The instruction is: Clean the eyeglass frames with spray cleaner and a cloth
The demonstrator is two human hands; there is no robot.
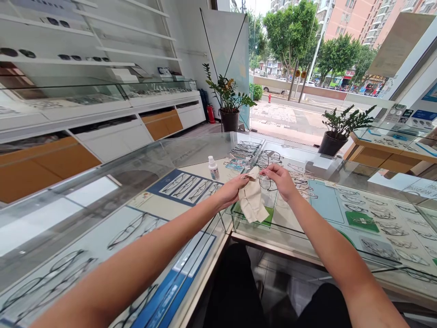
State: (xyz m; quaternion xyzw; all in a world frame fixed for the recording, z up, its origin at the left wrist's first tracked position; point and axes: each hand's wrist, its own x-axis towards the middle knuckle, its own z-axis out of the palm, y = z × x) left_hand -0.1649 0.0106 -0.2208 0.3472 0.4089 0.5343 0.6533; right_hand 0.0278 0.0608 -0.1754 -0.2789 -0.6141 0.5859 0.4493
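My left hand (229, 191) is closed on a cream cleaning cloth (253, 200), which hangs down over the glass counter. A thin edge of something dark shows at the cloth's top, near my left fingertips. My right hand (278, 178) is closed in a pinch beside the cloth's upper right side, at the rim of a pair of thin-framed eyeglasses (267, 183). Part of those eyeglasses is hidden by the cloth and my fingers. Left of the cloth, a small white bottle (213, 168) stands upright on the counter top.
Rows of eyeglasses (244, 149) lie beyond my hands. The glass display counter (191, 148) forms a corner in front of me, with more frames (387, 214) inside it on the right. Potted plants (229, 119) stand near the glass front, and shelves with sunglasses line the left wall.
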